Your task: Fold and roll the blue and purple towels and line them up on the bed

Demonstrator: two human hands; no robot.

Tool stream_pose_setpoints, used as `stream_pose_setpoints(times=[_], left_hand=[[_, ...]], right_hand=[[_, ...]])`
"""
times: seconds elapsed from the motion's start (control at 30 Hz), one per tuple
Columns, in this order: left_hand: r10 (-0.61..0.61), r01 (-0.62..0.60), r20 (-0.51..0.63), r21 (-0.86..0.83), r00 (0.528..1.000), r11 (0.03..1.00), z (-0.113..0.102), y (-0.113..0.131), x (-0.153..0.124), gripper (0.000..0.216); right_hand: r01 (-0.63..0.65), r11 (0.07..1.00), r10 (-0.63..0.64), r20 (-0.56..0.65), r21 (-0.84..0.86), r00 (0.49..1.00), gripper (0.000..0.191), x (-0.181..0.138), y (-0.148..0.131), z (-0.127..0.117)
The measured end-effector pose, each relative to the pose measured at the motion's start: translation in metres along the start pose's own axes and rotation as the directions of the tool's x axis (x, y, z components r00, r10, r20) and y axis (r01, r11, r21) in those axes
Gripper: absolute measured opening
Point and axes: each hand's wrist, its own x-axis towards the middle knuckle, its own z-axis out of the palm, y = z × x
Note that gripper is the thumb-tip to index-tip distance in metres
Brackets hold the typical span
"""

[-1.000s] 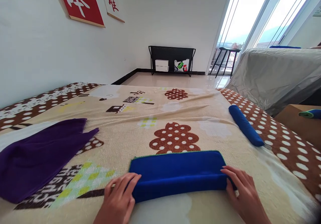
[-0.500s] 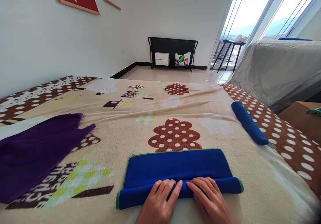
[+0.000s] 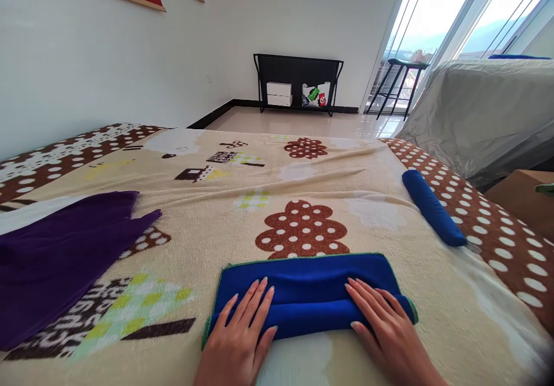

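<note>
A blue cloth with green stitched edges [image 3: 303, 273] lies in front of me, its near side rolled up and its far side flat. My left hand [image 3: 240, 334] rests on the left part of the roll, fingers stretched forward and a little apart, fingertips on the flat part. Over the right part lies my right hand [image 3: 381, 319], also palm down with fingers extended and the thumb at the roll's near edge. Between the hands the middle of the roll shows. Farther right sits a tightly rolled blue cloth [image 3: 433, 207].
A purple cloth [image 3: 69, 253] is spread at the left on the cream patterned blanket [image 3: 208, 224]. Beyond the blanket stand a black rack [image 3: 298, 74] and a black stool [image 3: 398, 86]. Plastic sheeting [image 3: 497, 109] covers a bulky object at right, near a cardboard box [image 3: 519, 201].
My hands have moved apart from the middle of the roll towards its two ends, and their fingers have straightened. The roll has shifted slightly forward. The view has tilted slightly down.
</note>
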Motion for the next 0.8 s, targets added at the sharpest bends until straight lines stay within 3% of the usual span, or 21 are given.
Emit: stream_pose_setpoints(times=[0.17,0.27,0.33,0.4,0.5,0.6,0.7,0.8], left_hand=[[-0.109,0.109,0.022,0.025,0.994,0.994,-0.001,-0.025,-0.025,0.058],[-0.195,0.195,-0.013,0.036,0.981,0.980,-0.004,-0.019,-0.030,0.058],[-0.162,0.164,-0.055,0.041,0.985,0.986,-0.007,-0.004,-0.025,0.056],[-0.016,0.018,-0.085,0.025,0.996,1.000,-0.010,0.018,-0.012,0.053],[0.144,-0.146,-0.095,-0.010,0.985,0.989,-0.010,0.047,0.017,0.048],[0.115,-0.115,-0.012,-0.058,0.993,0.992,-0.006,0.054,0.043,0.053],[0.025,-0.009,0.132,-0.118,0.991,0.993,0.002,0.036,0.052,0.056],[-0.133,0.162,0.220,-0.116,0.966,0.980,0.009,0.009,0.042,0.059]], right_hand=[[-0.126,0.989,0.127,0.009,-0.076,0.992,0.071,-0.026,0.034,0.000],[-0.187,0.973,0.175,-0.095,-0.135,0.980,0.067,-0.030,0.028,-0.001],[-0.176,0.971,0.145,-0.183,-0.164,0.972,0.063,-0.025,0.011,-0.003],[-0.059,0.987,0.027,-0.200,-0.153,0.979,0.060,-0.013,-0.012,-0.005],[0.136,0.987,-0.144,-0.097,-0.084,0.985,0.059,0.013,-0.040,-0.009],[0.154,0.988,-0.155,0.054,0.019,0.986,0.054,0.039,-0.044,-0.009],[0.037,0.993,-0.053,0.147,0.110,0.988,0.053,0.051,-0.025,-0.004],[-0.170,0.979,0.152,0.150,0.114,0.977,0.055,0.046,0.005,0.004]])
